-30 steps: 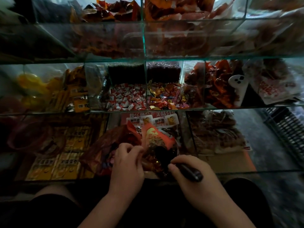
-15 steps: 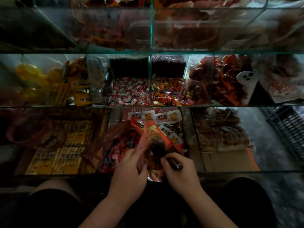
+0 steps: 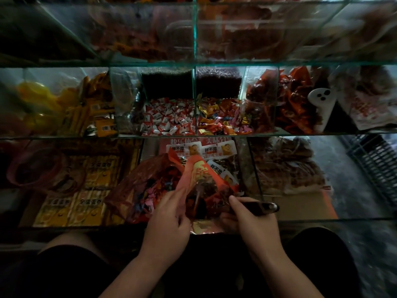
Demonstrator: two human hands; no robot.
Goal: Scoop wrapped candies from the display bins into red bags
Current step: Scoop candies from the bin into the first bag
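A red bag (image 3: 200, 176) with gold print stands open over the near middle glass bin. My left hand (image 3: 169, 218) pinches its left rim and holds the mouth apart. My right hand (image 3: 249, 220) grips the dark handle of a scoop (image 3: 263, 207), whose head dips into the bag's mouth and is hidden there. Left of it lies a second red bag (image 3: 146, 186) full of mixed wrapped candies. One shelf up, a bin of red-and-white candies (image 3: 169, 119) sits beside a bin of gold and orange candies (image 3: 217, 119).
Glass dividers and shelf edges (image 3: 194, 134) split the display into bins. Yellow packets (image 3: 86, 190) fill the near left bin, brown snack packs (image 3: 287, 166) the near right one. A white scoop (image 3: 322, 104) stands in a right-hand bin. A dark crate (image 3: 378, 162) sits on the floor.
The view has tilted up slightly. My right hand turned so the scoop handle now points right, with its head in the bag. My left hand keeps the rim.
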